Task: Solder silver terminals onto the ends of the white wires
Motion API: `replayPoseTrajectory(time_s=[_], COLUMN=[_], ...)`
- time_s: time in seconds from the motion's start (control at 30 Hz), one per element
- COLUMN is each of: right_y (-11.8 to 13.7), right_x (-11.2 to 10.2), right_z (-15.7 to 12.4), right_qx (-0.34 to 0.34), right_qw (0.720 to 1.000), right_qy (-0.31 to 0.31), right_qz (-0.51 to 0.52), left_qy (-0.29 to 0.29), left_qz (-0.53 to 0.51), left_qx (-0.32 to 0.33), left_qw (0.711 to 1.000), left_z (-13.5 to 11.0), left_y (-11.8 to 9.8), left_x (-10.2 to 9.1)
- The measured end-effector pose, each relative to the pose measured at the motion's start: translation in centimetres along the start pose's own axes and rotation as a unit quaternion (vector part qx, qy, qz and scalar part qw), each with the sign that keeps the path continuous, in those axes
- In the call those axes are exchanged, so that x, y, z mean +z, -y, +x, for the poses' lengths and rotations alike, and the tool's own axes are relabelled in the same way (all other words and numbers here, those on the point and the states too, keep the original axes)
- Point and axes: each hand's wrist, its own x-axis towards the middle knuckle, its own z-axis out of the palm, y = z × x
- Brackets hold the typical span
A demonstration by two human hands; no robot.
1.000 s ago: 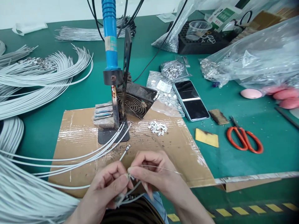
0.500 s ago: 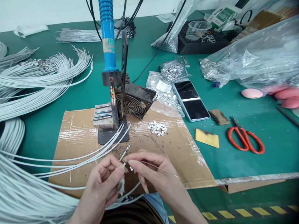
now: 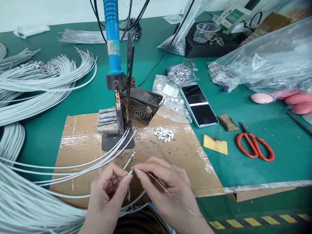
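Observation:
My left hand [image 3: 107, 191] pinches a white cable [image 3: 131, 172] close to its end, between thumb and forefinger. My right hand [image 3: 168, 185] meets it there, thumb and forefinger closed at the cable's tip. A thin silvery wire [image 3: 179, 203] runs from the right fingers back across that hand; whether the fingertips also grip the cable's tip I cannot tell. Just beyond the hands lies another cable end with a small metal terminal [image 3: 133, 154]. A blue-handled soldering iron [image 3: 114, 58] points down in its stand, above several white cable ends [image 3: 122, 140] resting on the black base [image 3: 129, 144].
Loose small white connectors [image 3: 163, 134] lie on the cardboard [image 3: 80, 136]. Behind them are a dusty fan [image 3: 140, 109] and a phone [image 3: 200, 105]. Red-handled scissors [image 3: 254, 146] and a yellow sponge [image 3: 215, 144] sit at right. Cable bundles [image 3: 36, 208] fill the left side.
My right hand has turned, and its lower fingers are now tucked out of sight. More of the thin wire shows across it. A small white piece under its fingertips is no longer visible.

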Motion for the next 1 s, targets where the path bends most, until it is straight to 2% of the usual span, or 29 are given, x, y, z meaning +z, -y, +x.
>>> replayPoseTrajectory(time_s=[0.1, 0.2, 0.23, 0.3, 0.4, 0.53, 0.7, 0.93, 1.0], right_y=[-0.4, -0.8, -0.9, -1.1, -1.3, -0.9, -0.3, -1.5, -1.6], right_x=[0.5, 0.1, -0.1, -0.3, 0.3, 1.3, 1.5, 2.2, 2.2], right_z=[-0.2, -0.1, 0.0, 0.1, 0.3, 0.4, 0.6, -0.1, -0.2], right_qx=[0.010, 0.090, 0.120, 0.160, 0.162, 0.175, 0.187, 0.180, 0.202], right_qw=[0.997, 0.972, 0.962, 0.957, 0.958, 0.944, 0.928, 0.925, 0.916], right_qy=[-0.070, -0.178, -0.195, -0.162, -0.061, -0.003, 0.006, -0.006, -0.004], right_qz=[0.036, 0.124, 0.146, 0.178, 0.227, 0.280, 0.323, 0.335, 0.347], left_qy=[-0.009, -0.029, -0.036, -0.046, -0.048, -0.043, -0.032, -0.022, -0.020], left_qz=[0.003, 0.010, 0.010, 0.004, -0.005, -0.014, -0.006, -0.007, -0.013], left_qx=[0.002, 0.002, 0.001, 0.002, 0.015, 0.013, 0.019, 0.020, 0.018], left_qw=[1.000, 1.000, 0.999, 0.999, 0.999, 0.999, 0.999, 1.000, 1.000], left_z=[0.0, 0.0, 0.1, 0.1, 0.2, 0.2, 0.1, 0.1, 0.1], left_y=[0.1, 0.3, 0.4, 0.4, 0.4, 0.3, 0.4, 0.6, 0.5], left_x=[0.0, -0.2, -0.3, -0.5, -0.6, -0.6, -0.6, -0.7, -0.6])
